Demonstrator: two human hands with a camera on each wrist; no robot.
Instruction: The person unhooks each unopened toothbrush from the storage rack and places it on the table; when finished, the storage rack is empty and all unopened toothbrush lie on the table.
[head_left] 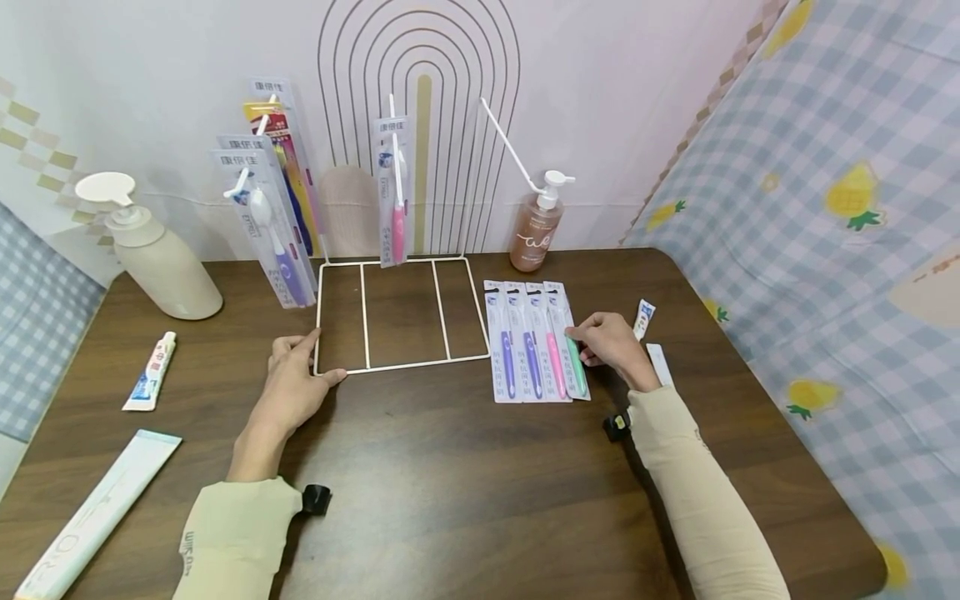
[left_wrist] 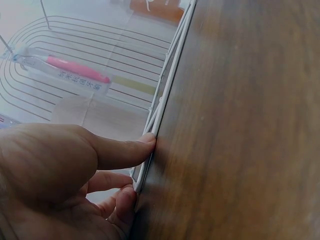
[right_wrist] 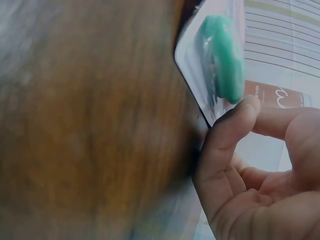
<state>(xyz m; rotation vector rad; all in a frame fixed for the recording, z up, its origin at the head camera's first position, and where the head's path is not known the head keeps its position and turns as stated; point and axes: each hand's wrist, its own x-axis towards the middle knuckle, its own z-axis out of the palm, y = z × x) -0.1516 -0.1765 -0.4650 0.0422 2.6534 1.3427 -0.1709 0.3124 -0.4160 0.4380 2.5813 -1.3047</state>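
Note:
My left hand (head_left: 294,390) holds the front left corner of a white wire display rack (head_left: 405,364), thumb on the front wire and fingers at the side wire. In the left wrist view the thumb (left_wrist: 125,151) presses on that wire. Packaged toothbrushes hang from the rack's hooks: purple ones (head_left: 288,275) on the left, a pink one (head_left: 397,229) in the middle. My right hand (head_left: 609,343) pinches the edge of a packaged green toothbrush (head_left: 576,367), rightmost in a row of several packs. Its green handle (right_wrist: 227,60) shows in the right wrist view.
A brown pump bottle (head_left: 534,233) stands behind the row, right of the rack. At the left are a beige pump bottle (head_left: 161,262), a small toothpaste tube (head_left: 150,373) and a long white box (head_left: 97,512). Another small tube (head_left: 643,318) lies beyond my right hand.

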